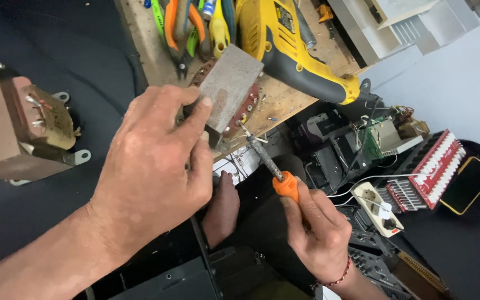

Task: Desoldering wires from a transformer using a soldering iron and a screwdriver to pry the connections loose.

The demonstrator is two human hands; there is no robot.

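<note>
My left hand (154, 166) grips a small transformer (230, 89) with a grey metal core, holding it against the edge of a wooden bench (290, 100). My right hand (318, 228) holds a soldering iron (270, 166) by its orange handle. The iron's dark tip points up and left and touches the transformer's terminals at its lower right side. A red bead bracelet sits on my right wrist.
A yellow power drill (290, 50) and several pliers (181, 28) lie on the bench. A larger transformer (29, 128) sits at the left. Circuit boards (384, 139), a white power strip (376, 208), a red finned part (431, 169) and a phone (468, 183) lie on the floor. A bare foot (223, 211) shows below.
</note>
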